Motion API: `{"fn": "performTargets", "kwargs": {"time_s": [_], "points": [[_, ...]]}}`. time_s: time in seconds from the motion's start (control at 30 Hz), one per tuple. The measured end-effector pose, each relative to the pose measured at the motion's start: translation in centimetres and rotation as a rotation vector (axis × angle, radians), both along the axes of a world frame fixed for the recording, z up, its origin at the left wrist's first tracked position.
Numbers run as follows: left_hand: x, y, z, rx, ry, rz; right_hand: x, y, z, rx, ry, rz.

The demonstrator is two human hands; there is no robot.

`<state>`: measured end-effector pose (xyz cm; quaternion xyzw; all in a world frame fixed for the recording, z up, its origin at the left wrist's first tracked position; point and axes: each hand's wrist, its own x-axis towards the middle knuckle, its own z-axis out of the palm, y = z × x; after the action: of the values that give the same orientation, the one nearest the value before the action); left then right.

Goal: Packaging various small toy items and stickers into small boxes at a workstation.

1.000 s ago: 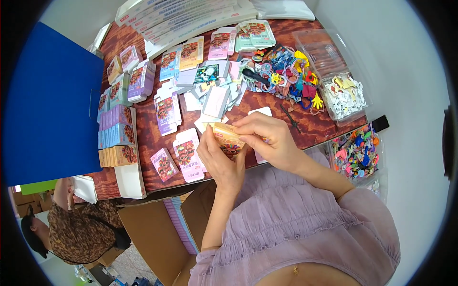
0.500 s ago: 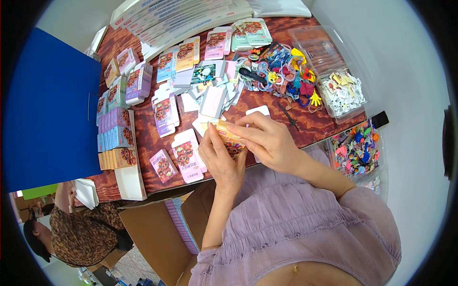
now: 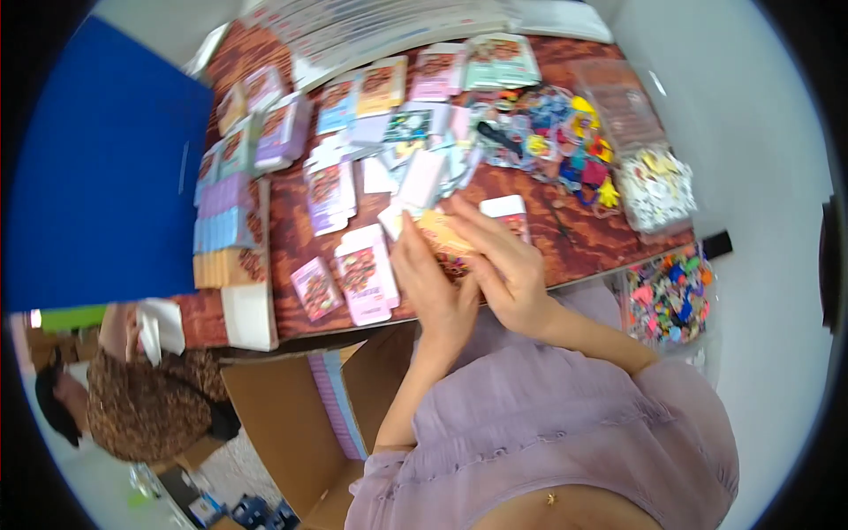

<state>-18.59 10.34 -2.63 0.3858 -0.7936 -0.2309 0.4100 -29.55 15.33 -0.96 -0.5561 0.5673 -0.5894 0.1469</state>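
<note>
The left hand (image 3: 435, 287) and the right hand (image 3: 512, 274) held an orange box (image 3: 442, 231) between them, over the surface (image 3: 609, 237) near its front edge. The left grip was clamped on the left side of the box, the right grip on its right side. A white-flapped carton (image 3: 515, 221) lay just beside the right hand, partly hidden by it. Near the left hand lay a pink carton (image 3: 364, 274), with a pink box (image 3: 316, 289) to its left and a purple carton (image 3: 329, 190) farther back. Beyond the orange box was a pile of cards (image 3: 422, 177); right of that pile lay a heap of trinkets (image 3: 530, 132), then a clear tub (image 3: 609, 102) with white pieces (image 3: 656, 190). Blur hid the finer details.
</note>
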Motion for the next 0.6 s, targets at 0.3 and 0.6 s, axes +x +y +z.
{"fn": "performTargets", "kwargs": {"time_s": [0.3,0.6], "points": [[6.7,-1.8,4.5,0.296,-0.131,-0.073,-0.8,-1.6,0.5,0.131,-0.032,0.285],[17.0,-3.9,6.6,0.628,0.109,0.136,3.2,-4.7,2.6,0.15,0.017,0.529]]}}
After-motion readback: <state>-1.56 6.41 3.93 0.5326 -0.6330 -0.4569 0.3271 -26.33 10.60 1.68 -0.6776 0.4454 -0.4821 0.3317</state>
